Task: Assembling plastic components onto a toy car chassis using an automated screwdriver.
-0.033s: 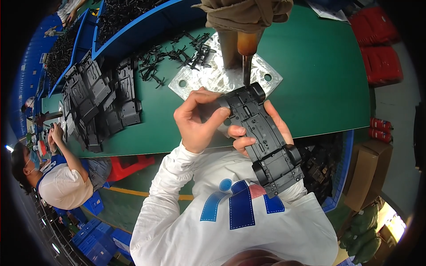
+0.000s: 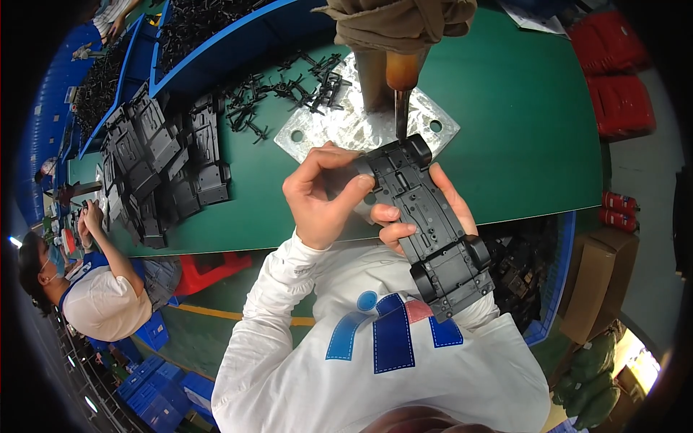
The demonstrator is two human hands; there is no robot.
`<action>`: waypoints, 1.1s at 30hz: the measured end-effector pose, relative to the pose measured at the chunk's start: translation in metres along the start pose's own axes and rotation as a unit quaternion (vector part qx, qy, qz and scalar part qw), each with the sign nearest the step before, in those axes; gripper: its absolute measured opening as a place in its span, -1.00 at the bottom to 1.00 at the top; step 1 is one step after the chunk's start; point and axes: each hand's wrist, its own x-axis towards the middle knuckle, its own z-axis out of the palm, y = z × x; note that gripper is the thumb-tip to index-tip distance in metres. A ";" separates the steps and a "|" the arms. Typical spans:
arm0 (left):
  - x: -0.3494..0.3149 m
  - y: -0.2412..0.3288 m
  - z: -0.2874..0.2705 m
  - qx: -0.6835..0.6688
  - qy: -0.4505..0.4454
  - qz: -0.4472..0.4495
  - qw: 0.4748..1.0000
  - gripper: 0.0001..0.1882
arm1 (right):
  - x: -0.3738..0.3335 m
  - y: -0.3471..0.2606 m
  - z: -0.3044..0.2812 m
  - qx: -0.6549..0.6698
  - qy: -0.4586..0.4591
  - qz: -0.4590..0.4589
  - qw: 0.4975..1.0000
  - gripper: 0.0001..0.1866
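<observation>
- Green surface (image 2: 520, 148), one, smooth and matt, fills the middle of the room, its straight edges bowed by the lens.
- One silvery metal plate (image 2: 317, 141) lies on it, mottled and shiny, with two round holes in view.
- One black chassis (image 2: 432, 224), long, moulded and plastic-looking, is held tilted above the near edge of the surface; its face carries ribs, slots and small round holes.
- Four chunky black wheels (image 2: 416, 151) sit at its corners, the upper-left wheel (image 2: 365, 167) partly hidden by fingers.
- Left hand (image 2: 320, 206): thumb and forefinger pinched together on that upper-left wheel.
- Right hand (image 2: 455, 198): clamped around the chassis from underneath, two fingertips showing on one long side.
- One tool with a glossy amber collar (image 2: 402, 71) and slim metal shaft (image 2: 401, 115) points down at the chassis's upper end; whether they touch, I cannot tell. Wrinkled brown cloth (image 2: 401, 25) wraps above it.
- Flat black panels (image 2: 144, 148) overlap at left, too many to count; spindly forked black parts (image 2: 245, 105) lie near the plate, likewise uncountable.
- Two blue-walled bins (image 2: 238, 37) hold more small black pieces.
- Two red stools (image 2: 621, 108) stand at right; one co-worker (image 2: 108, 303) sits at left.
</observation>
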 end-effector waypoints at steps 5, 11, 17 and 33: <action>0.001 0.000 0.001 -0.003 -0.001 0.002 1.000 -0.75 | 0.000 -0.001 -0.001 -0.004 -0.013 0.011 1.000 -0.35; 0.001 -0.001 0.001 0.004 -0.003 0.005 1.000 -0.75 | 0.000 0.000 0.001 -0.001 -0.006 0.000 1.000 -0.35; 0.001 0.001 0.001 0.004 -0.004 0.001 1.000 -0.75 | 0.000 0.001 0.003 -0.010 -0.002 -0.005 1.000 -0.35; 0.000 -0.002 0.000 -0.004 0.002 0.003 1.000 -0.76 | -0.001 -0.004 -0.003 -0.005 -0.022 0.047 0.999 -0.33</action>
